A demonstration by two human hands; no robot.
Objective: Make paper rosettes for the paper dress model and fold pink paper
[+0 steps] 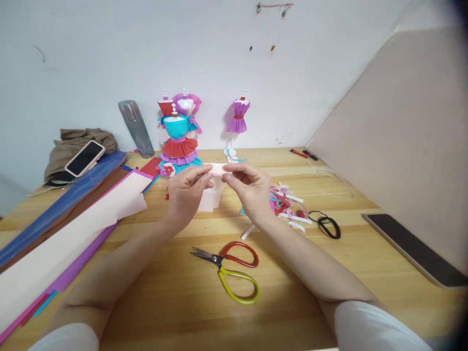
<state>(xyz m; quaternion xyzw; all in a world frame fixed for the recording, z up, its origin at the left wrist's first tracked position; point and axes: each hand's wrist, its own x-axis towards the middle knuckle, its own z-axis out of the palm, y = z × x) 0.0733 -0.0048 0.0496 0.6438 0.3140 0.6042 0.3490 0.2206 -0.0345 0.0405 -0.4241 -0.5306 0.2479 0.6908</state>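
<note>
A pale pink strip of paper (pixel 218 169) is stretched between my two hands above the middle of the table. My left hand (pixel 186 195) pinches its left end between thumb and fingers. At the other end, my right hand (pixel 254 192) grips it the same way. Just behind and below the strip, more pale pink paper (pixel 210 200) shows between the hands; whether it joins the strip I cannot tell. Nearer to me lie scissors (pixel 219 261) with one red and one yellow handle, blades apart and pointing left.
Small mannequins in paper dresses (pixel 179 141) stand at the back, with a purple-dressed one (pixel 239 117) farther right. Long coloured paper sheets (pixel 73 234) cover the left side. Paper scraps (pixel 287 202), a black hair tie (pixel 329 227) and a dark tablet-like device (pixel 417 248) lie right.
</note>
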